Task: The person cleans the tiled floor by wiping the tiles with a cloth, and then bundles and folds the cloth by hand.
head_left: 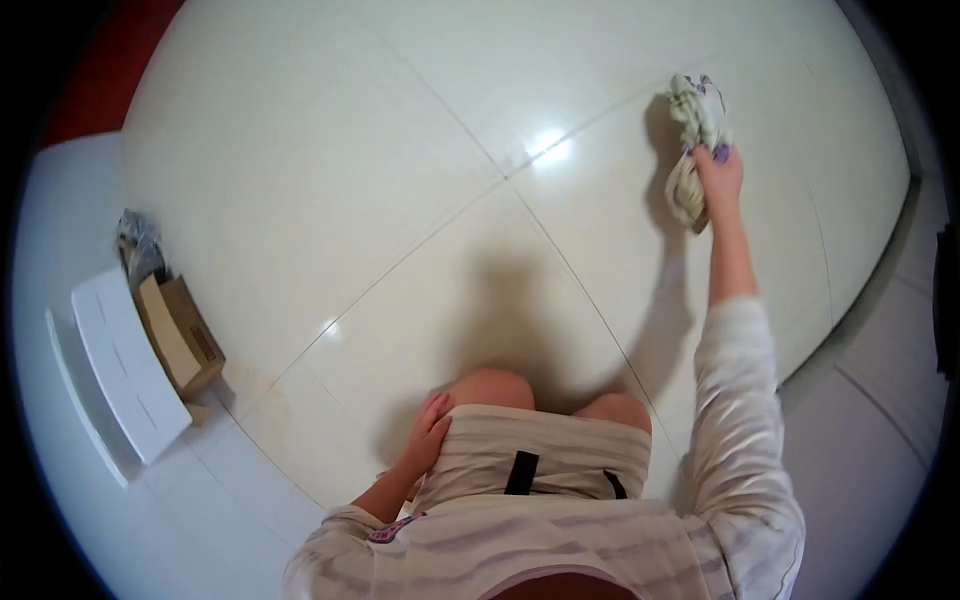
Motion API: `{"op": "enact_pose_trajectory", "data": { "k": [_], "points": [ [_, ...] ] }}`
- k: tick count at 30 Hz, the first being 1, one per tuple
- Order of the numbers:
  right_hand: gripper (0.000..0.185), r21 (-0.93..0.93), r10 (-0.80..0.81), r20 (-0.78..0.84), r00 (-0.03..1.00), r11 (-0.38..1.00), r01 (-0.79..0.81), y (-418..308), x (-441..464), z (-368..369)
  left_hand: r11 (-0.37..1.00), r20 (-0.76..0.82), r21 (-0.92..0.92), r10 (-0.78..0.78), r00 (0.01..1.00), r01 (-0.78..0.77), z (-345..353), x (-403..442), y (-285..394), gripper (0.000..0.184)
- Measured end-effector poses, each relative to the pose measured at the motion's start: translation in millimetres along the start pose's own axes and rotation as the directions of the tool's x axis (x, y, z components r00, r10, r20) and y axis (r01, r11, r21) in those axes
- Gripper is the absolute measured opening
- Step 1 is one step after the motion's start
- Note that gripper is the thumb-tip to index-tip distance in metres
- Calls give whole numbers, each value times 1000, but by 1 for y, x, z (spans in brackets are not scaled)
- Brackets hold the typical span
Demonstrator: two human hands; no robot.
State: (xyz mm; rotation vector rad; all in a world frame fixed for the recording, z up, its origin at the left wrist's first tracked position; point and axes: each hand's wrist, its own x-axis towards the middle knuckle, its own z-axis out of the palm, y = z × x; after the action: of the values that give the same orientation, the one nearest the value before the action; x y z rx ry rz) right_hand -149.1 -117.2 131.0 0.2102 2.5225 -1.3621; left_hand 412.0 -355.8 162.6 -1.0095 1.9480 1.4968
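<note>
My right hand [720, 175], at the end of an outstretched arm, grips a crumpled cloth [697, 108] around its middle. The cloth is pale cream with purple patches, and its bunched ends stick out above and below my fingers. A shadow falls on the floor along its left side; whether the cloth touches the floor I cannot tell. My left hand [430, 428] lies with its fingers stretched out on the side of my bent left leg, over the striped fabric, holding nothing.
Glossy cream floor tiles [400, 200] spread ahead of me. On the left stand a cardboard box [185, 335], a white box-like piece [125, 360] and a clear plastic bag [140, 240]. A grey upholstered-looking surface [880, 370] runs along the right. Something red [110, 80] shows at the upper left.
</note>
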Motion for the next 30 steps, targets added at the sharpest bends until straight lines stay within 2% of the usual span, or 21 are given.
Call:
{"op": "enact_pose_trajectory", "data": {
  "k": [1,2,3,4,5,7,8,9,11,14,15,17,18,19,20,22,24,25,27,29,30],
  "points": [
    [53,13,-55,17,998,998,55,-14,-35,18,998,-16,-54,-11,1000,10,3,-4,4,47],
    [59,66,-279,-7,960,958,279,-3,-64,56,998,-22,-61,-5,1000,4,2,-3,3,47],
    [63,88,-321,64,945,945,315,-11,-115,95,1000,-42,-13,10,999,-11,0,-7,-3,46],
    [65,-129,-600,35,799,790,599,-37,-173,127,999,-51,41,31,998,-29,2,-12,-11,45],
    [62,-172,-700,223,678,657,734,-27,-208,167,998,-35,48,46,998,-44,2,-12,-15,45],
    [46,105,-740,510,438,559,822,-43,-276,221,987,-108,113,126,986,-114,4,-10,-10,38],
    [41,57,-742,629,233,343,938,-17,-319,266,983,-89,132,143,986,-131,2,-12,-17,38],
    [36,164,-799,601,23,151,975,14,-358,297,988,-113,54,148,982,-143,1,-16,-22,35],
    [31,238,-540,810,-230,-57,970,12,-374,299,979,-197,-21,194,961,-202,6,-7,-2,27],
    [26,129,-613,786,-79,38,991,4,-352,320,987,-150,58,159,976,-151,-7,0,3,23],
    [25,63,-646,763,-29,30,998,-13,-329,323,888,-170,234,438,883,-396,-15,20,0,22],
    [26,-220,-590,753,293,194,956,-47,-261,326,783,-129,438,540,832,-441,-32,74,-17,27],
    [26,-390,-720,519,461,280,877,-50,-220,333,718,-158,524,611,776,-458,-42,95,3,30],
    [27,-376,-767,444,464,311,873,-59,-174,320,645,-174,606,678,714,-465,-56,117,26,33],
    [27,-432,-727,316,610,462,775,-66,-134,311,614,-191,640,709,679,-462,-65,136,38,37],
    [29,-471,-622,203,757,615,632,-73,-60,273,597,-219,659,735,642,-458,-81,169,50,42],
    [42,-588,-618,111,778,590,553,-68,-19,213,485,-115,725,786,607,-490,-89,193,52,49],
    [46,-653,-571,88,816,586,480,-59,3,192,501,-138,718,783,606,-483,-89,197,49,49],
    [48,-756,-512,-24,859,571,319,-36,41,158,431,-84,813,753,653,-392,-84,213,43,52],
    [50,-581,-165,-74,983,808,93,-27,85,124,465,-130,809,739,661,-361,-77,218,41,50],
    [49,-495,-311,-179,934,849,188,-8,103,107,445,-123,815,759,640,-372,-78,225,48,48]
  ]
}}
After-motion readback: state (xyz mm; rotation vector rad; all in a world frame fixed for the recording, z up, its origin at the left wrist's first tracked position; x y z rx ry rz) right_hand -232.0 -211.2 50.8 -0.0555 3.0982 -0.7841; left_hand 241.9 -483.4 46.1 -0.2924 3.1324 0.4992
